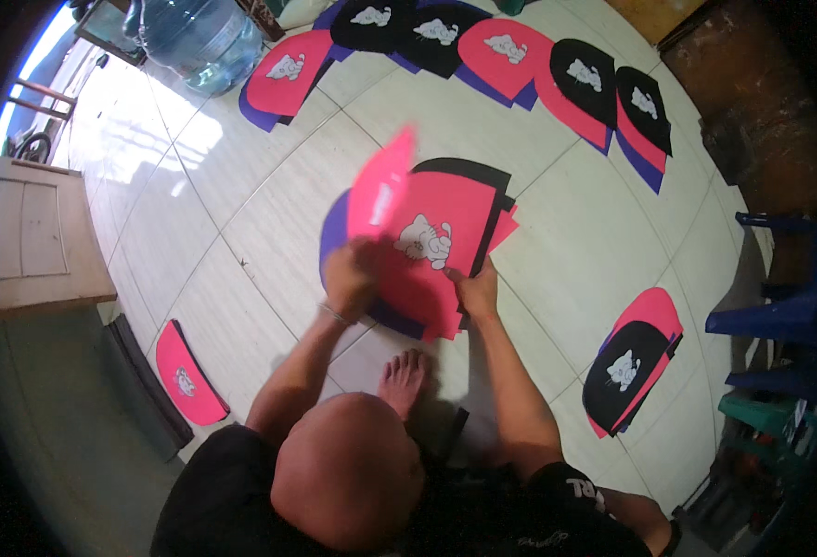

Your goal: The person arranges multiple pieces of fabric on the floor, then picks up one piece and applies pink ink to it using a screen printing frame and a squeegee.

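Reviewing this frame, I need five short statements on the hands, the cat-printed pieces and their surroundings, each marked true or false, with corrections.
1. The left hand holds a raised pink piece. True.
2. The right hand is empty. False: the right hand holds the edge of the cat-printed stack.
3. A large clear water bottle stands at the upper left. True.
4. The small stack at the right has a purple top piece. False: the small stack's top piece is black.
5. The visible foot is bare. True.
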A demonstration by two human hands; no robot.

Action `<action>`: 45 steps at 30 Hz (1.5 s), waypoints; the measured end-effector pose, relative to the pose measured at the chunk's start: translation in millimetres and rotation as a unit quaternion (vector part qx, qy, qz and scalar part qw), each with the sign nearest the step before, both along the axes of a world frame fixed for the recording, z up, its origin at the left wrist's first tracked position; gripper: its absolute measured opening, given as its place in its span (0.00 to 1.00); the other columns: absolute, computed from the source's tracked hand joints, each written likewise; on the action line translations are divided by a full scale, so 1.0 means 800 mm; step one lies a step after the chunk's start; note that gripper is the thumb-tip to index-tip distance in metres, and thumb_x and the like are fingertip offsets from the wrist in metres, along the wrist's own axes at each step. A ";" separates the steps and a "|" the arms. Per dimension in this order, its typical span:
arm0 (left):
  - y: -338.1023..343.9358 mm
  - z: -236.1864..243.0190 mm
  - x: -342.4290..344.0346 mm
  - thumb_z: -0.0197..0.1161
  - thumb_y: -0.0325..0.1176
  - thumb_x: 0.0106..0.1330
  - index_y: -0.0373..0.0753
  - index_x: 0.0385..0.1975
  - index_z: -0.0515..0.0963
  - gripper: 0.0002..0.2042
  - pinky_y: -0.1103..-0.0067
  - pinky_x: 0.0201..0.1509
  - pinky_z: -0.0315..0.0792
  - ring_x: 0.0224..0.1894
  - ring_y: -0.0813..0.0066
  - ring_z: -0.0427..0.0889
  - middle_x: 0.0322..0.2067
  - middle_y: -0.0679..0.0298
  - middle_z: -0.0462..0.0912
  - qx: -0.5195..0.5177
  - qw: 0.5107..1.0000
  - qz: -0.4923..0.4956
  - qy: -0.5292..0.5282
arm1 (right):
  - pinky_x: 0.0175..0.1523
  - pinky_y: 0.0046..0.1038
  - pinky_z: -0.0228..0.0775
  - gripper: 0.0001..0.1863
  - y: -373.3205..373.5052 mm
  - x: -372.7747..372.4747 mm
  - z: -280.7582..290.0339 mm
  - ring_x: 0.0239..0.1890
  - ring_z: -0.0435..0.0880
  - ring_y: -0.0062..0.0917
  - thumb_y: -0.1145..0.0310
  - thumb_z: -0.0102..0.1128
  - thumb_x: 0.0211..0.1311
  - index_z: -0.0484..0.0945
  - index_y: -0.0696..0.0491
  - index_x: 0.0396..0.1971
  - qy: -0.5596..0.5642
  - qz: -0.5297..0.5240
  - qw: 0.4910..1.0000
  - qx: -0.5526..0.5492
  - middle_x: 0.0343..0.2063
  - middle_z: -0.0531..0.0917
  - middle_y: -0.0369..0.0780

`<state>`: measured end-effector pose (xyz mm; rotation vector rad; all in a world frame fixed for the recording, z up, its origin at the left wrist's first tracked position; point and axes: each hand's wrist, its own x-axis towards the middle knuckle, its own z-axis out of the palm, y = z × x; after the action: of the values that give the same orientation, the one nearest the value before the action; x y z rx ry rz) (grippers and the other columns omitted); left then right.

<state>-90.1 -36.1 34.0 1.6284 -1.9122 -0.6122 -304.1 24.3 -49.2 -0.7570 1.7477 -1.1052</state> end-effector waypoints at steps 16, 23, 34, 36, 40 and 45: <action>0.003 -0.110 0.076 0.60 0.54 0.66 0.27 0.57 0.71 0.33 0.66 0.54 0.71 0.47 0.49 0.78 0.46 0.43 0.77 -0.001 0.964 0.203 -0.172 | 0.57 0.30 0.73 0.40 -0.003 -0.011 -0.003 0.53 0.80 0.29 0.85 0.70 0.36 0.70 0.57 0.57 -0.152 0.087 0.983 -0.049 0.50 0.81 0.41; -0.008 -0.110 0.012 0.59 0.48 0.67 0.29 0.49 0.76 0.24 0.69 0.45 0.73 0.37 0.62 0.78 0.33 0.54 0.80 0.208 0.974 0.070 0.051 | 0.60 0.33 0.73 0.46 0.006 -0.029 -0.026 0.57 0.76 0.33 0.79 0.74 0.36 0.63 0.55 0.62 -0.181 0.091 0.979 -0.024 0.55 0.76 0.44; -0.033 -0.096 0.046 0.60 0.46 0.69 0.26 0.52 0.72 0.26 0.81 0.24 0.70 0.21 0.81 0.73 0.24 0.65 0.77 0.392 0.901 0.037 0.182 | 0.55 0.35 0.76 0.47 0.042 -0.015 0.019 0.54 0.79 0.35 0.78 0.74 0.31 0.67 0.54 0.62 -0.220 -0.011 0.971 -0.087 0.51 0.80 0.46; -0.023 -0.090 0.030 0.60 0.49 0.69 0.39 0.38 0.74 0.17 0.84 0.24 0.71 0.20 0.83 0.71 0.22 0.71 0.74 0.367 0.924 0.035 0.103 | 0.55 0.34 0.76 0.47 0.045 -0.011 0.026 0.54 0.80 0.34 0.77 0.75 0.31 0.67 0.54 0.62 -0.281 -0.046 0.956 -0.067 0.51 0.80 0.46; -0.040 -0.067 0.026 0.58 0.50 0.70 0.38 0.47 0.74 0.20 0.80 0.27 0.75 0.26 0.77 0.79 0.29 0.64 0.80 0.434 0.890 0.023 0.135 | 0.58 0.31 0.74 0.46 0.035 -0.022 -0.001 0.53 0.79 0.28 0.72 0.79 0.33 0.69 0.55 0.61 -0.137 -0.043 0.989 -0.041 0.51 0.81 0.43; -0.051 -0.046 -0.013 0.54 0.44 0.73 0.31 0.50 0.78 0.20 0.78 0.34 0.77 0.33 0.73 0.82 0.36 0.58 0.84 0.330 0.939 -0.086 0.049 | 0.55 0.29 0.74 0.41 0.113 -0.220 0.078 0.55 0.76 0.27 0.72 0.73 0.45 0.69 0.54 0.64 -0.156 0.123 0.980 0.028 0.56 0.76 0.43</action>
<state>-100.4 -77.2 -3.2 1.7619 -1.8959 -1.5070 -479.9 114.8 13.4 -0.7022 1.3740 -0.9457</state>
